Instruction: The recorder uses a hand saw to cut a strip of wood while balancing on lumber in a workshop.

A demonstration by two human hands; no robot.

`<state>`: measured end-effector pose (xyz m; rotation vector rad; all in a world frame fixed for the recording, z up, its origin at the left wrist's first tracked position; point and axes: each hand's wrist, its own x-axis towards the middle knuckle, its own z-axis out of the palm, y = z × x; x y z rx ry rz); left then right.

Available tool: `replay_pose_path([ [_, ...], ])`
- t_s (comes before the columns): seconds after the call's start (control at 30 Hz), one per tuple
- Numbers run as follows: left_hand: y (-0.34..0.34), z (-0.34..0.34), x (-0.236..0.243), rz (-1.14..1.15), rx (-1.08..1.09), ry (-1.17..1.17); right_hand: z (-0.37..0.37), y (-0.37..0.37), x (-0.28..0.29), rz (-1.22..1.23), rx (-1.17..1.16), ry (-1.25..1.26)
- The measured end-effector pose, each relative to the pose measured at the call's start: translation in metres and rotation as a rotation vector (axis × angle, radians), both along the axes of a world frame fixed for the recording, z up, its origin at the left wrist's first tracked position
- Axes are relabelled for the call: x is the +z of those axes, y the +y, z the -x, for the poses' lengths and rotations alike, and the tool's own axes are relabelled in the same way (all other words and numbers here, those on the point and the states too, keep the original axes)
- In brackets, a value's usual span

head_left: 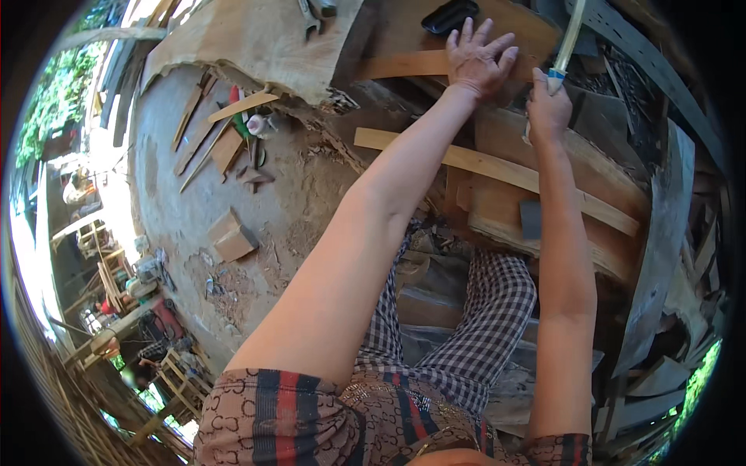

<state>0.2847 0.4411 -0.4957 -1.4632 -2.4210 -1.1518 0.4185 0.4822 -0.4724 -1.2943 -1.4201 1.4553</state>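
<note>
My left hand (482, 60) lies with fingers spread on a narrow wooden strip (408, 65), which rests on a brown wooden board. Just beyond its fingertips is a black, shallow, dish-like object (450, 16). To its right, my right hand (549, 113) is closed around the end of a pale yellowish hose (571, 39) with a blue band and a whitish fitting. The hose runs up out of view; whatever tool sits under the palm is mostly hidden. A second long wooden strip (482, 165) passes beneath both forearms.
A wrench (311, 19) lies on a large wooden slab (233, 39) at the far left. Wood scraps, a white bottle (260, 126) and a wooden block (231, 235) lie on the grey surface. A dark grey square (531, 220) rests on a thick plank. Boards crowd the right.
</note>
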Motion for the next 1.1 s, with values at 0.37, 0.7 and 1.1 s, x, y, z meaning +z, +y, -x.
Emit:
replay_pose_path([
  [0.37, -0.02, 0.018, -0.003, 0.003, 0.125, 0.093, 0.021, -0.01, -0.007, -0.117, 0.088, -0.23],
  [0.7, -0.002, 0.009, 0.001, 0.06, 0.17, 0.057, -0.016, -0.029, 0.002, -0.156, 0.07, -0.219],
  [1.1, 0.001, 0.003, 0.001, 0.176, 0.229, 0.211, -0.153, -0.159, -0.005, 0.346, -0.183, 0.116],
])
